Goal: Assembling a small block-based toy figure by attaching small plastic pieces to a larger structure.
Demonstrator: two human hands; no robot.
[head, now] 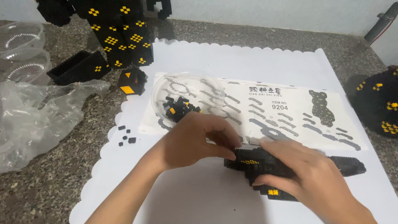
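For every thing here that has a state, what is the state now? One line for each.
Left hand: fingertips pinched at the slab's near end.
Right hand: laid flat on the slab, pressing it.
Black brick slab: lying flat, partly built.
Clear bowl: tipped, some small bricks inside.
Instruction sheet: unfolded, flat.
Plastic bag: crumpled, seemingly empty.
Tall brick figure: standing upright.

Illumination even and moderately bright, source overhead, diffuse. The white sheet (pixel 248 62) reflects strongly, near washed out toward its far edge. Soft shadows sit under both hands (faint, no hard edges). Mild glare on the clear plastic bowl (pixel 188 89) and crumpled plastic bag (pixel 37 120). Focus acceptable; black block surfaces lose detail. Slight softness at corners.
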